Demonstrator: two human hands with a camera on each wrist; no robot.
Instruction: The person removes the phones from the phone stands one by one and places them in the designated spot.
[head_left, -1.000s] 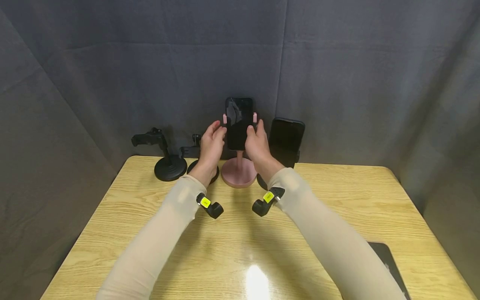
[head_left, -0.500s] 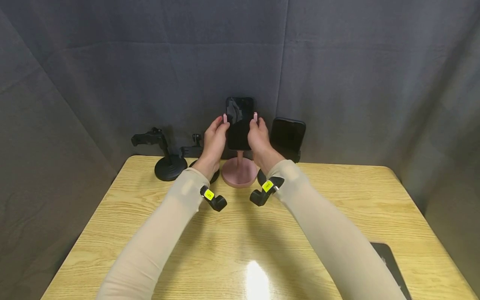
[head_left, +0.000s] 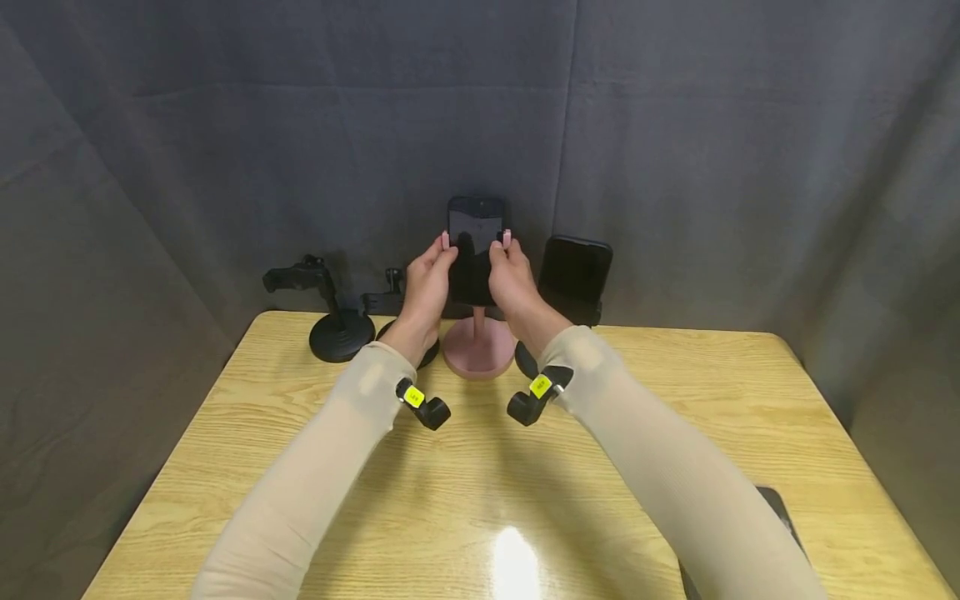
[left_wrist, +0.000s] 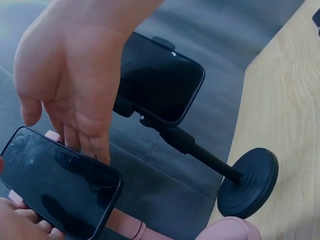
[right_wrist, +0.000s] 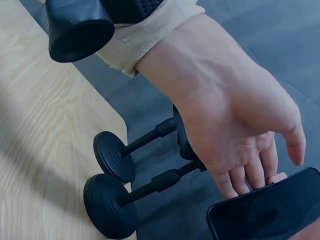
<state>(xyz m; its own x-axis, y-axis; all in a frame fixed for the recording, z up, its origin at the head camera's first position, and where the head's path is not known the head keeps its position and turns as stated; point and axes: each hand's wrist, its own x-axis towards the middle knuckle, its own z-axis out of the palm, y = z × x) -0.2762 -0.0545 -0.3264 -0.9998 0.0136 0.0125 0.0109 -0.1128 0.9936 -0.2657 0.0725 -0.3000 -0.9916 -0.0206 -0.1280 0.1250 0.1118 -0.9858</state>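
A black phone stands upright in the pink clamp of a pink phone stand at the table's back edge. My left hand grips its left side by the clamp arm, thumb in front and fingers behind. My right hand holds the opposite side likewise. Seen from the left wrist, the right hand has its fingers along the phone's edge beside the pink clamp tip. From the right wrist, the left hand lies alongside the phone; contact of its thumb is unclear.
Right of the hands, a second phone sits in a black stand. Two black stands are at the left, one with a bare round base, the other partly behind the left wrist. A dark flat object lies under the right forearm.
Both hands have come in from beside the phone to its sides at the pink clamp. The phone has dipped slightly, and the reflection on its screen has shifted.
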